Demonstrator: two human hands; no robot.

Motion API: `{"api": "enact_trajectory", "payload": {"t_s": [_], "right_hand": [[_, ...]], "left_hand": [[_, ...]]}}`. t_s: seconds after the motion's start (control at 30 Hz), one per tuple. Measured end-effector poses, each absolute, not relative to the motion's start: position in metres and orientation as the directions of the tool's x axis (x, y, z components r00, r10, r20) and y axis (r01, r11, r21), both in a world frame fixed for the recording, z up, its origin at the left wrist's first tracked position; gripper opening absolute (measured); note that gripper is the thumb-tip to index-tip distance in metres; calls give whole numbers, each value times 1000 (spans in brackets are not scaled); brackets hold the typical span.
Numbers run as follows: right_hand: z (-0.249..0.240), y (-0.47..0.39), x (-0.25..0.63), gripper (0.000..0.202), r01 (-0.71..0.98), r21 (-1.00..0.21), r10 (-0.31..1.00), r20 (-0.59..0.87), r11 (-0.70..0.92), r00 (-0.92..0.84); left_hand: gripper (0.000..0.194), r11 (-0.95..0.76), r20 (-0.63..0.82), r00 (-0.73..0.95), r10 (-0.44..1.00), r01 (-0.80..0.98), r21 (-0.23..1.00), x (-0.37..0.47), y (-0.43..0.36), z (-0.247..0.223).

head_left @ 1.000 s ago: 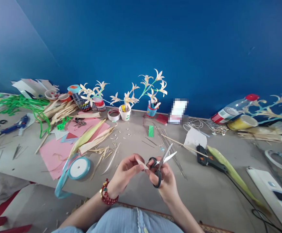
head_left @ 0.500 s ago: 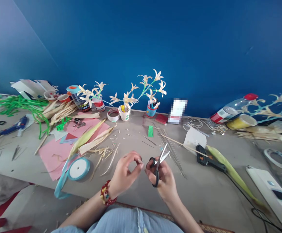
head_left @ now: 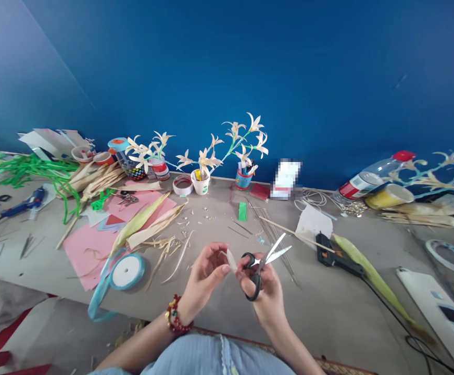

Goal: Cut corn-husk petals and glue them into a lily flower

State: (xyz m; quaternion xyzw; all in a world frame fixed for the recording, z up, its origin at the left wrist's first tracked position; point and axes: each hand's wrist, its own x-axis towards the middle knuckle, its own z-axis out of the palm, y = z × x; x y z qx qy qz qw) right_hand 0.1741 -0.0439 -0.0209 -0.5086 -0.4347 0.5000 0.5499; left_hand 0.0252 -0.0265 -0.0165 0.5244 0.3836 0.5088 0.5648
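Scissors (head_left: 276, 255), one pair: hung from the right hand (head_left: 266, 289), blades parted and pointing away from the pale strip (head_left: 231, 260), presumably leaving the fingertips usable. Pale strip, one: just left of the scissors, between the hands. Left hand (head_left: 203, 274): thumb and fingers apart beside the strip; whether they gripped it could not be told. Flowers (head_left: 205, 158): beyond the scissors, in a cup (head_left: 201, 187), likely for support. Glue gun (head_left: 324, 253): right of the scissors.
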Motion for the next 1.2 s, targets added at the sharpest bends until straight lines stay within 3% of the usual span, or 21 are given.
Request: {"api": "enact_trajectory", "payload": {"t_s": [0.13,0.33,0.5,0.63,0.77,0.87,0.93,1.03,1.13,1.2], "right_hand": [[-18,-43,172,22,-119,-992,990,-53,-37,134],[-19,-44,169,28,-187,-981,986,-70,-41,151],[-23,-45,169,24,-218,-976,983,-55,-16,177],[-26,-45,167,21,-165,-986,978,-53,-20,200],[-28,-42,168,23,-101,-994,984,-56,-39,170],[-31,-38,182,23,122,-992,995,-24,-36,96],[-35,-36,198,22,398,-916,997,-10,-39,73],[-39,-36,223,19,770,-638,1000,15,-10,25],[-38,-36,237,18,947,-322,999,-46,-6,-9],[-35,-34,238,21,980,-194,996,-92,-33,15]], "left_hand": [[8,-150,177,219,960,-134,980,29,-27,-17],[7,-330,321,125,939,67,941,27,-23,-8],[12,-259,261,55,964,-44,965,27,-25,-10],[12,-188,206,166,964,-119,975,32,-28,-20],[16,-178,189,128,974,-94,980,34,-28,-21],[17,-157,162,95,982,-51,986,30,-26,-17],[18,-134,135,82,987,-15,991,26,-24,-14],[18,-95,95,109,989,-6,995,22,-21,-15],[17,-45,52,137,989,-53,998,22,-18,-17],[17,-19,28,147,989,-64,998,23,-17,-18]]}}
